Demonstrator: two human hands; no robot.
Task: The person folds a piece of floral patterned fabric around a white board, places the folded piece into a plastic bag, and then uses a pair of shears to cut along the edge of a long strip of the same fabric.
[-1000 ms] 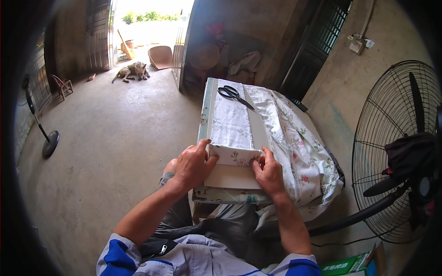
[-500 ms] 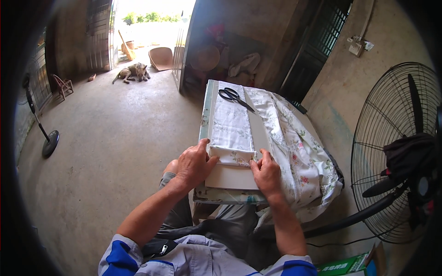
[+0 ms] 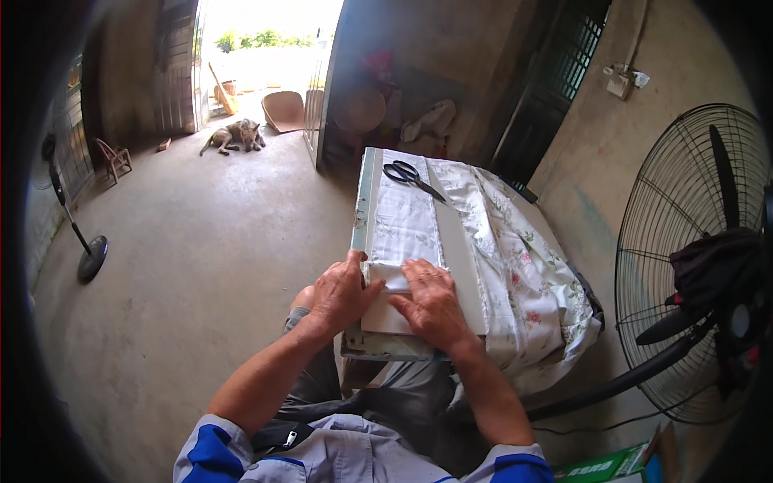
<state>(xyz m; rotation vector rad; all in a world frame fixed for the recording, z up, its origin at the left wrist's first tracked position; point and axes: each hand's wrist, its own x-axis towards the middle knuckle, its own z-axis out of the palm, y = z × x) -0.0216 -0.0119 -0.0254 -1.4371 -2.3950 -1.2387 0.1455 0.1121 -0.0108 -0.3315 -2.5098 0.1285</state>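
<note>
A strip of white floral fabric (image 3: 403,217) lies lengthwise on a pale board (image 3: 386,320), its near end folded over. My left hand (image 3: 340,291) is closed at the left edge of that fold, thumb on top of the fabric and fingers curled at the board's edge. Flat across the right part of the fold rests my right hand (image 3: 432,302), fingers stretched out and pointing away from me. Black-handled scissors (image 3: 411,179) lie on the far part of the strip, blades toward the right. A larger floral cloth (image 3: 523,274) is bunched along the right.
The board rests on a worn greenish table (image 3: 362,351) over my knees. A big black fan (image 3: 692,266) with dark cloth on it stands at right, near a green box (image 3: 604,465). A smaller stand (image 3: 93,259) is at left. A dog (image 3: 233,137) lies by the open doorway.
My right hand has gone from pinching the fold's right corner to lying flat over the fold, further left. My left hand stays at the left edge. The scissors lie unmoved on the strip.
</note>
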